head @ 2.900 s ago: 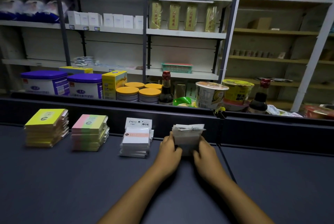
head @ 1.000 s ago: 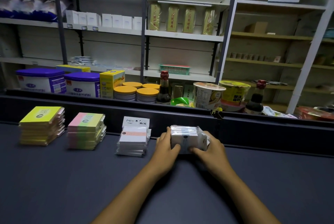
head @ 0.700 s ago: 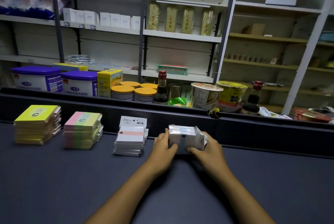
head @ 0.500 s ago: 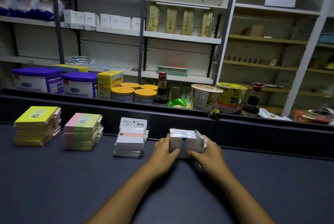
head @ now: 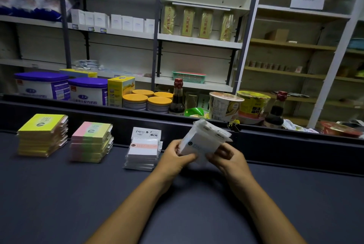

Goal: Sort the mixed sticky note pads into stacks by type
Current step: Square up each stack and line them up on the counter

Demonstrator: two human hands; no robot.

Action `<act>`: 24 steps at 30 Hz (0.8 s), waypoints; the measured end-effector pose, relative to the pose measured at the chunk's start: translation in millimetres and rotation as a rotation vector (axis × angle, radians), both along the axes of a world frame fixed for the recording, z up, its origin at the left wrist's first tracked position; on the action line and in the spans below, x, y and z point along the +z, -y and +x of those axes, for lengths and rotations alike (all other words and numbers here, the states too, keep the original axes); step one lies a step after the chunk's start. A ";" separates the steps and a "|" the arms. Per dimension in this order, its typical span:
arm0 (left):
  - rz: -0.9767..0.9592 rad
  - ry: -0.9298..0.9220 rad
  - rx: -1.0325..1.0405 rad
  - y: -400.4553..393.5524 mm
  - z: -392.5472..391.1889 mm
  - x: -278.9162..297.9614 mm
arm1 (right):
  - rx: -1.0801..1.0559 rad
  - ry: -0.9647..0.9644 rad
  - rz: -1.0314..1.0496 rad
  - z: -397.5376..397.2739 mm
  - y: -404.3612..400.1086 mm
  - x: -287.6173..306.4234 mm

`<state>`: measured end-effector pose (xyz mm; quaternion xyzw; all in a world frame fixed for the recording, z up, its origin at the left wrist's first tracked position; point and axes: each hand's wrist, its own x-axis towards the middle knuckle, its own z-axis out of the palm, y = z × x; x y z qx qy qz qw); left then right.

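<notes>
Three sorted stacks standing along the counter's back edge: yellow stack, pink-green stack, white stack; fourth bundle of white pads gripped between left hand and right hand, raised off counter, tilted, apparently last to set down.

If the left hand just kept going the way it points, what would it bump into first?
The left hand points up and right, already gripping the bundle of white pads with the right hand. Beyond that, probably the dark ledge, though depth is unclear.
</notes>
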<state>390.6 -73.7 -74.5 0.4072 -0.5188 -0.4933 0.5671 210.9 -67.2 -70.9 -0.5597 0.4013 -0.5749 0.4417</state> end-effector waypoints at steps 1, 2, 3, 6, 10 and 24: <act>-0.032 0.038 0.037 1.8 2.1 0.4 | -0.036 -0.049 -0.018 -2.1 0.3 0.8; -0.070 0.091 0.070 3.8 3.9 0.5 | -0.070 -0.100 -0.030 -3.4 0.4 0.7; -0.108 0.165 0.099 5.6 5.5 0.0 | -0.093 -0.141 -0.032 -3.8 0.7 -0.1; -0.134 0.439 0.146 7.2 7.2 -7.8 | -0.108 -0.270 -0.030 -2.9 -0.4 -4.9; -0.080 0.522 0.155 6.5 5.6 -12.9 | -0.126 -0.437 -0.053 -0.1 -1.6 -7.2; -0.049 0.463 0.151 11.3 6.1 -15.1 | -0.226 -0.587 -0.059 -0.5 -2.0 -7.4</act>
